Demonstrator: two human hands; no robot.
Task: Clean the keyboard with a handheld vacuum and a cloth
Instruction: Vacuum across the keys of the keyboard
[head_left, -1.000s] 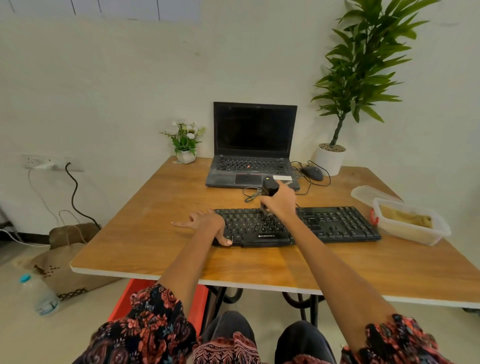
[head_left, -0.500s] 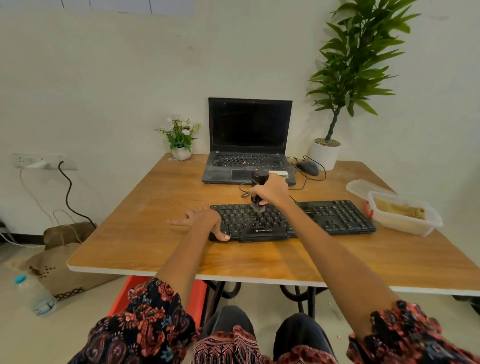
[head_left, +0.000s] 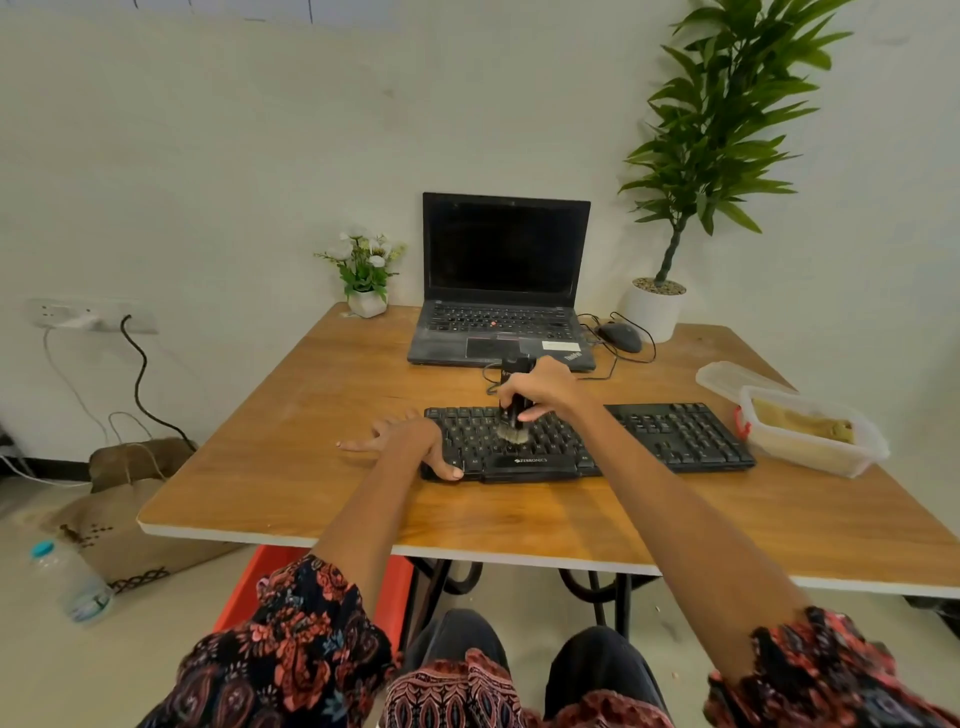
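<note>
A black keyboard (head_left: 670, 436) lies across the middle of the wooden table (head_left: 311, 467). My right hand (head_left: 545, 389) grips a small black handheld vacuum (head_left: 514, 371) held upright, with its brush tip on the keys of the keyboard's left half. My left hand (head_left: 410, 441) rests flat at the keyboard's left end, thumb on its front corner, fingers spread on the table. A yellowish cloth (head_left: 802, 423) lies inside a clear plastic tub (head_left: 826, 457) at the right.
An open black laptop (head_left: 501, 280) stands behind the keyboard, with a mouse (head_left: 621, 336) and cables to its right. A small flower pot (head_left: 366, 275) and a tall potted plant (head_left: 654, 312) stand at the back. The tub's lid (head_left: 727, 376) lies behind the tub.
My right hand has moved the vacuum leftward over the keys, and its brush tip now shows below my fingers. My left hand has stayed at the keyboard's left end.
</note>
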